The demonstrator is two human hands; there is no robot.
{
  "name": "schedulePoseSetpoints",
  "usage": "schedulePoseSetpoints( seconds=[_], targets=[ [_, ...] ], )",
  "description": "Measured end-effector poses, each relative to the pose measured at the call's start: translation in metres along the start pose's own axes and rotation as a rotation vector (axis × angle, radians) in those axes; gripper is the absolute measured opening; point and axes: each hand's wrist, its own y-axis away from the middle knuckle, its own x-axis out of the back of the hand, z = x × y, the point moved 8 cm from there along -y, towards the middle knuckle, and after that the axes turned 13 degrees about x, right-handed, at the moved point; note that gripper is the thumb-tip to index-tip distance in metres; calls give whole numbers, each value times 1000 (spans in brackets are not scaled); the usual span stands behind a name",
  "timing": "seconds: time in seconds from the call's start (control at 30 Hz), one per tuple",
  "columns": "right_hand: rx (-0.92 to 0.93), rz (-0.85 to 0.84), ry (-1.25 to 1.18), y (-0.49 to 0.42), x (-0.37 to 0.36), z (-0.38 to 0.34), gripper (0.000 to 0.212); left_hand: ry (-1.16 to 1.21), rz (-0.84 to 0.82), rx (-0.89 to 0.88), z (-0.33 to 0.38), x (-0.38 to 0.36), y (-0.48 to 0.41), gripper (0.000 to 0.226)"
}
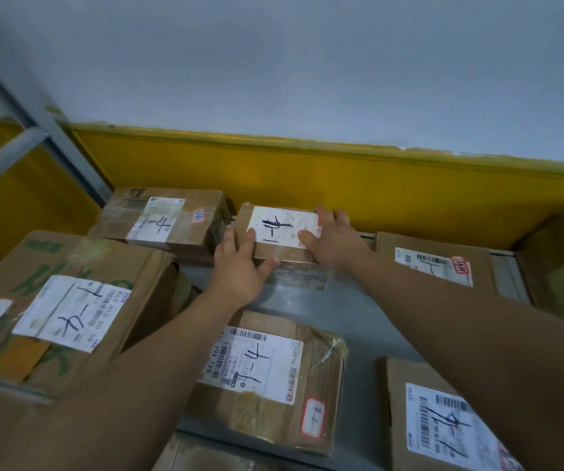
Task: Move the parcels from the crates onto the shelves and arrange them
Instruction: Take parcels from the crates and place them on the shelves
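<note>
Past near parcels (267,379), 2 hands (239,266) (333,241), fingers (239,241) closed round small parcel (282,232) on shelf (358,317); careless shove risks crowding neighbour (165,219).

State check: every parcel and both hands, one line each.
Small parcel: on the shelf at the back, held from both sides.
Left hand: grip on its left near corner.
Right hand: grip on its right end, palm over the label.
Large parcel: resting at left, label up.
Back-left parcel: resting, taped, label up.
Front-centre parcel: flat, label up.
Back-right parcel: flat, label up.
Front-right parcel: label up, partly cut off.
</note>
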Motion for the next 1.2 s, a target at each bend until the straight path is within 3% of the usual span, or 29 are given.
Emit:
schedulePoseSetpoints(
  seconds=[0.27,0.43,0.53,0.7,0.93,1.2],
  targets=[
    [0,50,-31,9,-1,13,76,-76,-33,-40,10,0,1,78],
    [-16,-30,60,17,11,12,78,-201,-16,-86,8,4,12,74],
    [14,-56,169,38,24,12,64,-261,41,-190,18,9,32,66],
    [-172,99,33,120,41,44,72,-274,-34,-408,44,-13,92,70],
    [-420,120,88,260,33,87,70,-375,-124,-662,64,-56,173,69],
    [-498,33,147,333,13,132,63,-435,-131,-587,48,-74,190,66]
  ],
)
